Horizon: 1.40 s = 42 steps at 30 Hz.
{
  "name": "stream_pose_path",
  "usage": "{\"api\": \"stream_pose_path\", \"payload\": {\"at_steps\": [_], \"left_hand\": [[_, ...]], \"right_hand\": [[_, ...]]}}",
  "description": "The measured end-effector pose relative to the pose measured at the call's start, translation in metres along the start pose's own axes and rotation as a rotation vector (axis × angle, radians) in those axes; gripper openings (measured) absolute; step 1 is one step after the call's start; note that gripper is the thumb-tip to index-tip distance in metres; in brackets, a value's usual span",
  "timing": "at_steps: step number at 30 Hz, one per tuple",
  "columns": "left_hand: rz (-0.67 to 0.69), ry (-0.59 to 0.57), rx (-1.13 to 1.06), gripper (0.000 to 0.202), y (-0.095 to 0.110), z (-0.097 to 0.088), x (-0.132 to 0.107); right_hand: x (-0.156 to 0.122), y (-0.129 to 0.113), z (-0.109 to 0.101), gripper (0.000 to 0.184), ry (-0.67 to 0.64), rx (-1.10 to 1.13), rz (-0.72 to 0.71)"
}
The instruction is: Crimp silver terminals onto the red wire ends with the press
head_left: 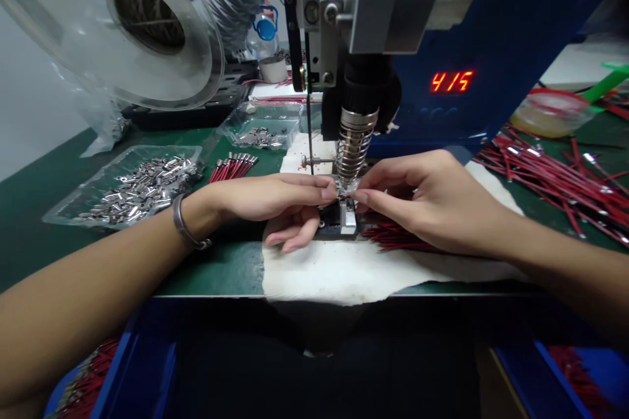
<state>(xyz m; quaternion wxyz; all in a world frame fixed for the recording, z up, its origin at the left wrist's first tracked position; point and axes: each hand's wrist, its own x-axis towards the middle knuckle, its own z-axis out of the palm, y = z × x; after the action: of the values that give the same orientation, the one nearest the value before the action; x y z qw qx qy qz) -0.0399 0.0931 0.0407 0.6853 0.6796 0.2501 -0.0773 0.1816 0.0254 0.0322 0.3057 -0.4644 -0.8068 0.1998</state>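
Both hands meet at the small metal block (348, 217) under the spring-loaded head (358, 137) of a soldering machine or press. My left hand (280, 206) pinches with thumb and index finger at the block's left side; what lies in the pinch is too small to make out. From the right, my right hand (422, 200) pinches a thin red wire at the block, thumb and forefinger together. Below that hand lies a bundle of red wires (393, 236) on a white cloth (334, 272).
At left, a clear tray (147, 186) holds many small metal parts; a second tray (263, 131) sits behind. Red wires with metal ends (555, 177) pile up at right. A large clear reel (196, 65) hangs upper left. The blue machine housing (472, 26) displays 415.
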Motion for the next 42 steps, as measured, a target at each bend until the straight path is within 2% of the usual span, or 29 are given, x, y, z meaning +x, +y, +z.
{"api": "stream_pose_path", "payload": {"at_steps": [42], "left_hand": [[-0.004,0.019,-0.009,0.036,-0.0015,-0.0004,0.0009]], "right_hand": [[-0.0004,-0.0003,-0.0007,0.017,0.014,-0.008,-0.008]]}}
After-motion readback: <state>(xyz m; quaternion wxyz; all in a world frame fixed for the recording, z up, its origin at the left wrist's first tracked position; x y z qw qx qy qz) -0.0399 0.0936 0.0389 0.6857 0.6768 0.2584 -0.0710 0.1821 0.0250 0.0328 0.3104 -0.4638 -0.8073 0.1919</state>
